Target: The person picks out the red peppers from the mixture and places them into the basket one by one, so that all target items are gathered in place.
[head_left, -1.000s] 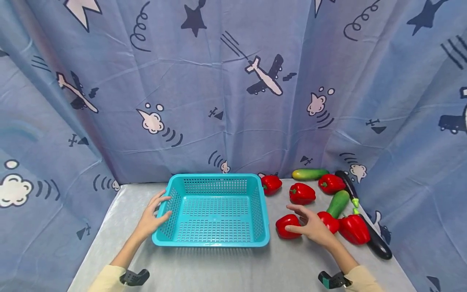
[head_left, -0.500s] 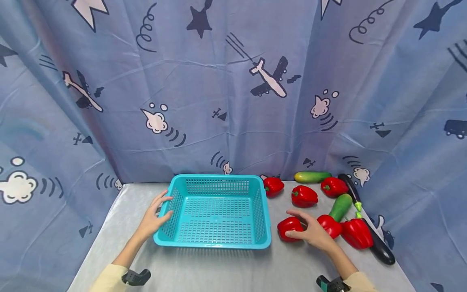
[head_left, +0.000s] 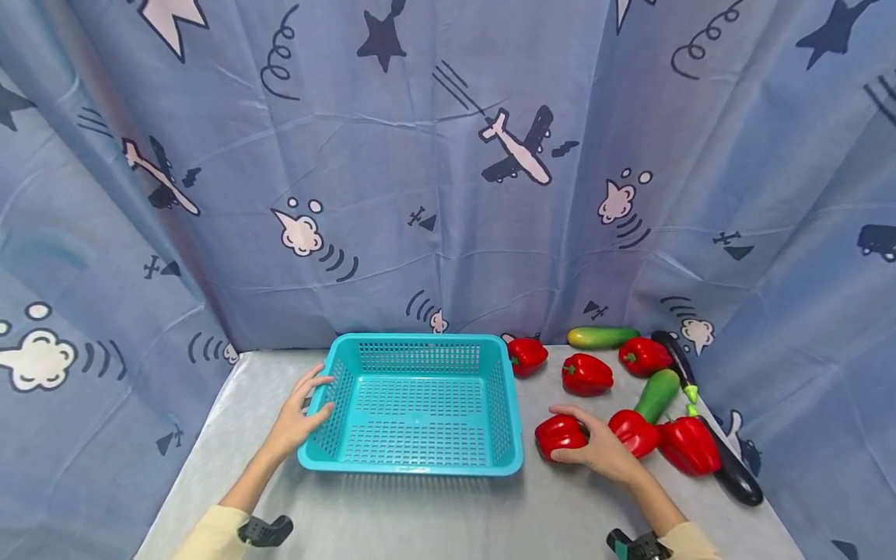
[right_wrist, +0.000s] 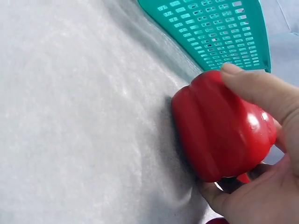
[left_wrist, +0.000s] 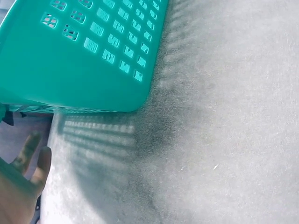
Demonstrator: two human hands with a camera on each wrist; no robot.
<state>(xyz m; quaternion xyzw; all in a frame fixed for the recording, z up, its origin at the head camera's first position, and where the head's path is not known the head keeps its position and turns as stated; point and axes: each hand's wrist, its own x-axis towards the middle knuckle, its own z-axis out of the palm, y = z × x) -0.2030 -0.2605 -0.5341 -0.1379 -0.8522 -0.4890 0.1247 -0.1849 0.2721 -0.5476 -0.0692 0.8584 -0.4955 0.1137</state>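
Note:
My right hand point(head_left: 603, 451) grips a red bell pepper point(head_left: 558, 437) on the table, just right of the turquoise basket point(head_left: 413, 470). In the right wrist view the thumb point(right_wrist: 257, 88) lies along one side of this bell pepper point(right_wrist: 219, 130), while fingers curl beneath its other side. At the basket's left side is my left hand point(head_left: 295, 420), fingers spread and loosely bent, holding nothing. In the left wrist view its fingers point(left_wrist: 43, 165) show near the basket wall point(left_wrist: 70, 70); whether they touch the rim cannot be told. No vegetables lie inside the basket.
More red bell peppers point(head_left: 586, 375) lie to the right, some touching one another. Among them are a green cucumber point(head_left: 656, 397), a yellow-tipped cucumber point(head_left: 602, 337) and two eggplants point(head_left: 731, 470). A patterned blue curtain point(head_left: 448, 194) surrounds the white-covered table point(head_left: 420, 521).
My right hand has closed in around the bell pepper, thumb and fingers now against it. The left hand stays by the basket. The head view has shifted slightly.

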